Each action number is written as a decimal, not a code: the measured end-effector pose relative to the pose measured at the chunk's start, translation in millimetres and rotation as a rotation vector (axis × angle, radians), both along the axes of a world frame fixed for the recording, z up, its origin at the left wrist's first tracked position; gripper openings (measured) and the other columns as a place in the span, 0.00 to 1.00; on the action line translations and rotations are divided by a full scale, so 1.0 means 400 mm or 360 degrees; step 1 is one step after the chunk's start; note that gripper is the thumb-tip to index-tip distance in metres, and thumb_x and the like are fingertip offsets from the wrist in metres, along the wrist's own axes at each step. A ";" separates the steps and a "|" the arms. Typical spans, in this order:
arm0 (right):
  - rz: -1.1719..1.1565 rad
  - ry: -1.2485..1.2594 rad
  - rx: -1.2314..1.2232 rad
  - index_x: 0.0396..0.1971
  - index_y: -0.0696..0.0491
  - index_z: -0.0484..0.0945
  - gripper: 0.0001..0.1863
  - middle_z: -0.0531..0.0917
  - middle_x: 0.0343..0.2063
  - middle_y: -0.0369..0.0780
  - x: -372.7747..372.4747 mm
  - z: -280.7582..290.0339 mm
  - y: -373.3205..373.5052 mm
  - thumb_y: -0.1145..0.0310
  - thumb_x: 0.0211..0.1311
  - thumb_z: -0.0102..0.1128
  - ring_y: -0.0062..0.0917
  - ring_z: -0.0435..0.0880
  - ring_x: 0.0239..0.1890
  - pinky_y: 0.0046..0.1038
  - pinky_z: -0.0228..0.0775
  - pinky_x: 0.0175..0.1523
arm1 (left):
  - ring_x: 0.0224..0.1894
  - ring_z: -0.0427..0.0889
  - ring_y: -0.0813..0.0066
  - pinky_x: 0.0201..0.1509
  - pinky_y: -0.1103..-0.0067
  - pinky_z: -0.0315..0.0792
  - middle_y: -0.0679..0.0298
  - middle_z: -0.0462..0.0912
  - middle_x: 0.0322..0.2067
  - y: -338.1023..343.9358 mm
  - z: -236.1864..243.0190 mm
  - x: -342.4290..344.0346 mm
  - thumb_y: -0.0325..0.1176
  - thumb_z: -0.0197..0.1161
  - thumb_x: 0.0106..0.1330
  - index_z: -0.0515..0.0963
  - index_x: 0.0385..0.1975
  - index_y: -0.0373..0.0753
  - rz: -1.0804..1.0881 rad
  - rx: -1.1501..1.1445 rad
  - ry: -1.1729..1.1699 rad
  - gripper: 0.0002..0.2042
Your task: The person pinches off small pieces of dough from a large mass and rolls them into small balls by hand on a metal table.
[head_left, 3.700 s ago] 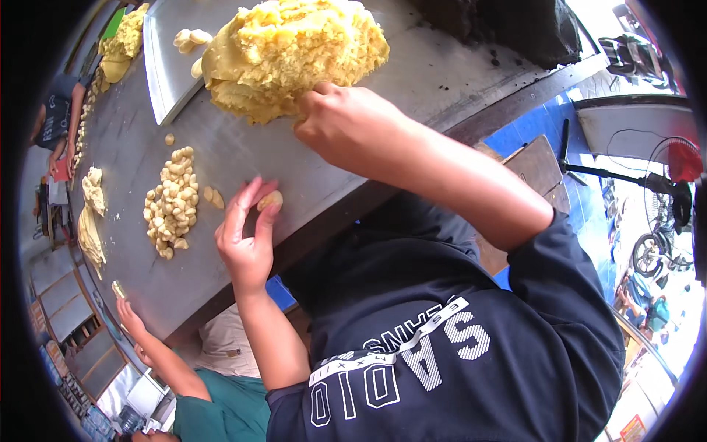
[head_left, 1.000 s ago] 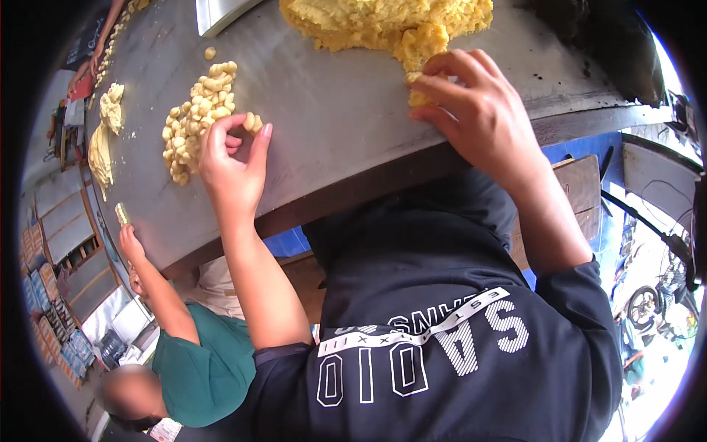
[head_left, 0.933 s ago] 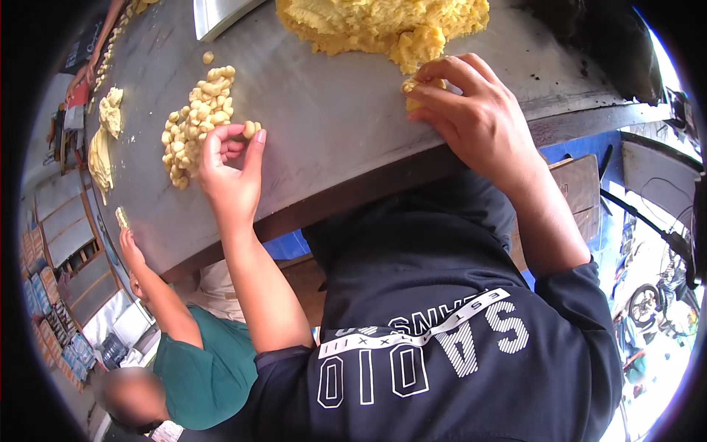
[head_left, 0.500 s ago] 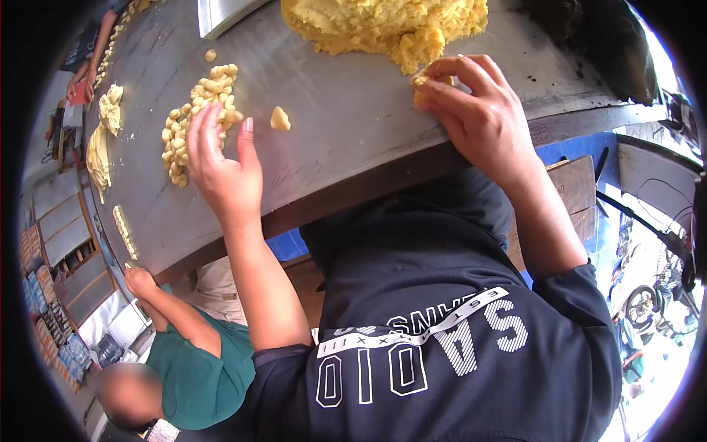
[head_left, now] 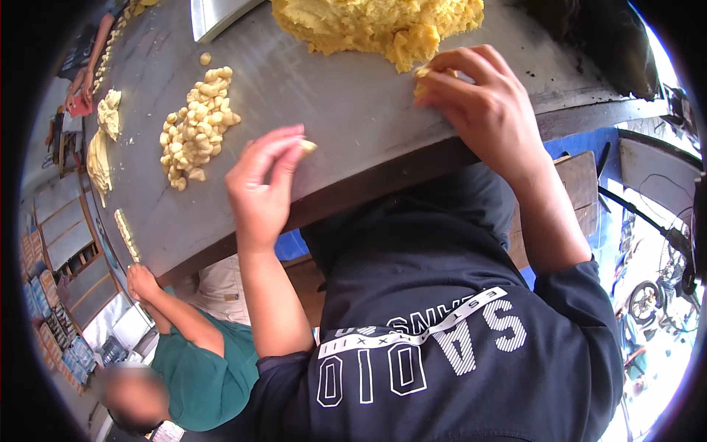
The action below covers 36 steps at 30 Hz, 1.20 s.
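My left hand [head_left: 266, 180] is over the table near its front edge, right of a heap of small pale dough pieces [head_left: 197, 129]. Its thumb and fingers pinch a small dough piece [head_left: 308, 146]; motion blurs them a little. On the right, my right hand [head_left: 482, 103] bends its fingers around a bit of yellow dough [head_left: 421, 90], partly hidden by the fingers. Just beyond those fingertips lies a big rough mound of yellow dough [head_left: 383, 26].
A metal tray [head_left: 221, 16] stands at the back of the grey table [head_left: 294, 88]. Dough lumps [head_left: 99, 158] and a thin dough row [head_left: 127, 234] lie at the left. A person in green [head_left: 202, 368] works at the left end; another person's arms [head_left: 92, 70] show farther off.
My left hand has moved right and nearer from the heap, now pinching a dough piece. The single piece beside the heap is gone from its spot. My right hand has barely shifted.
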State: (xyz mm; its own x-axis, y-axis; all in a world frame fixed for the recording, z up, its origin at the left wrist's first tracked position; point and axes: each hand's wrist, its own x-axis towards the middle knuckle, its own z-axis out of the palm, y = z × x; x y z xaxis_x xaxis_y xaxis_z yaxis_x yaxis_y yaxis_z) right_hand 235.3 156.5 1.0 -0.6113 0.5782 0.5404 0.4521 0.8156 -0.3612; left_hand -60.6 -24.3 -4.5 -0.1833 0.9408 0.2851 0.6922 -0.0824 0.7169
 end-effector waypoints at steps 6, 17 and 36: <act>0.0164 -0.0008 -0.0445 0.49 0.50 0.92 0.13 0.90 0.52 0.39 0.000 0.027 -0.012 0.68 0.66 0.81 0.39 0.92 0.53 0.40 0.87 0.58 | 0.59 0.88 0.59 0.61 0.68 0.83 0.60 0.89 0.67 -0.041 -0.010 0.032 0.34 0.86 0.63 0.92 0.62 0.42 0.0177 0.0028 0.0574 0.25; 0.0153 -0.0415 -0.0065 0.48 0.54 0.89 0.12 0.89 0.52 0.41 -0.027 0.019 -0.008 0.69 0.68 0.78 0.42 0.90 0.56 0.40 0.86 0.59 | 0.59 0.85 0.58 0.70 0.57 0.67 0.65 0.93 0.49 0.208 0.112 0.039 0.52 0.75 0.75 0.93 0.38 0.47 -0.0291 0.0183 0.1119 0.14; 0.0108 -0.0498 -0.0129 0.46 0.47 0.90 0.11 0.88 0.49 0.37 -0.055 0.011 0.015 0.67 0.66 0.78 0.36 0.89 0.54 0.38 0.85 0.58 | 0.32 0.76 0.79 0.42 0.78 0.70 0.70 0.78 0.27 0.273 -0.009 0.103 0.39 0.62 0.90 0.91 0.42 0.36 0.0001 0.0107 -0.0711 0.16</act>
State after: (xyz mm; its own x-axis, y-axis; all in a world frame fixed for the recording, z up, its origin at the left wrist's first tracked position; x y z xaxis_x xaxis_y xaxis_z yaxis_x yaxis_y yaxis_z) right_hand 213.3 162.6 5.5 -0.7791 0.5638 0.2743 0.4969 0.8220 -0.2782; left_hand -19.5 85.0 -8.3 -0.3028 0.9227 0.2386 0.3161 -0.1389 0.9385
